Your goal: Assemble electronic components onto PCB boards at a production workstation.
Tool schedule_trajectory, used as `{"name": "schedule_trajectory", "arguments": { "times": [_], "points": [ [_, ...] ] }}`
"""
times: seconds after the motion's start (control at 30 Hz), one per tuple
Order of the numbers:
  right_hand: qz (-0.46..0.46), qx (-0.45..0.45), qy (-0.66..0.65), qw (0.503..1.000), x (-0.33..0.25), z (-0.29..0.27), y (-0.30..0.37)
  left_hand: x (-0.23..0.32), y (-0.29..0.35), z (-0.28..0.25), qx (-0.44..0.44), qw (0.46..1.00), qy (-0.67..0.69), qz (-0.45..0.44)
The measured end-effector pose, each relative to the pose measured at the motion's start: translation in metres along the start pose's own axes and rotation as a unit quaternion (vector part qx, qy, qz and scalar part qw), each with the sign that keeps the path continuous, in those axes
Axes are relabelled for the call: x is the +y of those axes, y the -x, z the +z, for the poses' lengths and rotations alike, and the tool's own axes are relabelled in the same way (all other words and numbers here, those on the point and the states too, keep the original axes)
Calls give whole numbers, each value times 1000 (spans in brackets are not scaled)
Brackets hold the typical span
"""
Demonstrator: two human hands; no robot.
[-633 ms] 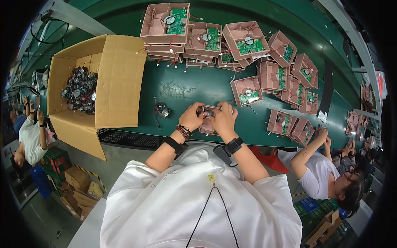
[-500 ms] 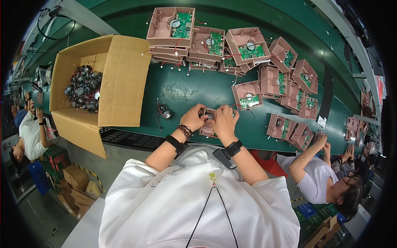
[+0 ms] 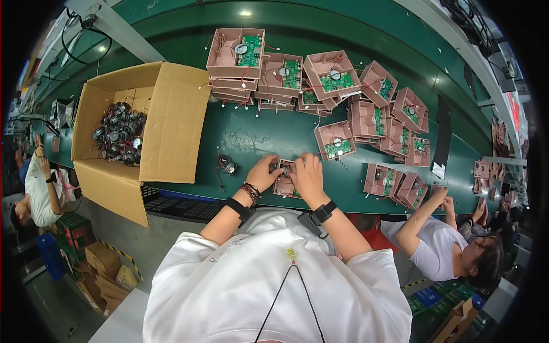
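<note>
Green surface (image 3: 251,140), mid-frame | your left hand (image 3: 264,174), right hand (image 3: 309,179) curled at housing (image 3: 281,188), pinch unclear | seemed light, stiff; sides suited gripping

Long dk-green glossy worktop (image 3: 240,140) runs L–R, w/ wht light glare (image 3: 245,12) nr far side. Wht metal post (image 3: 128,34) upper L. Lower L: smooth gry floor (image 3: 168,222), ylw/blk striped tape (image 3: 130,259), blue plastic crate (image 3: 51,251), brn cardboard boxes (image 3: 103,258).

On bench (image 3: 251,132): carton (image 3: 174,123), one; loose speaker (image 3: 229,166), one; near pink housing (image 3: 281,188), one; front-right housings (image 3: 373,186), two; boxed speakers (image 3: 118,135), heaped, uncountable; stacked housings (image 3: 225,55), overlapping, uncountable
</note>
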State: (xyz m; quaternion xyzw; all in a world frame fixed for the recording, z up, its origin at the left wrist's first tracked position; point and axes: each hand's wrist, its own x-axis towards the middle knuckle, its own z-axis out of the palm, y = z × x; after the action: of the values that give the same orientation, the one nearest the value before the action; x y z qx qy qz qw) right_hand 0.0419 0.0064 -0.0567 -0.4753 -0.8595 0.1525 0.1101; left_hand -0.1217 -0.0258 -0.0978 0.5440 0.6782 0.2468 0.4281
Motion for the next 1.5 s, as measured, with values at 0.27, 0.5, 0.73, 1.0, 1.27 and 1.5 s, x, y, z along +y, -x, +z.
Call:
{"name": "schedule_trajectory", "arguments": {
  "times": [0.27, 0.5, 0.73, 1.0, 1.27, 1.5],
  "points": [
    [11, 53, 42, 998, -12, 7, -3, -1, 0, -5, -59, 996, 59, -35],
    [18, -32, 0, 999, -7, 3, -8, 0, 1, 1, -24, 998, 28, -43],
    [-44, 41, 89, 994, -9, 20, 2, -1, 0, 3, -1, 998, 18, -64],
    [-17, 67, 60, 996, -15, 11, 6, 2, -6, -2, -4, 995, 63, -75],
    [-92, 75, -41, 992, -3, 9, 15, -17, 8, 11, 38, 995, 44, -77],
    [-139, 45, 1, 989, -2, 1, 0, -21, 10, 3, 12, 991, 111, -71]
  ]
}}
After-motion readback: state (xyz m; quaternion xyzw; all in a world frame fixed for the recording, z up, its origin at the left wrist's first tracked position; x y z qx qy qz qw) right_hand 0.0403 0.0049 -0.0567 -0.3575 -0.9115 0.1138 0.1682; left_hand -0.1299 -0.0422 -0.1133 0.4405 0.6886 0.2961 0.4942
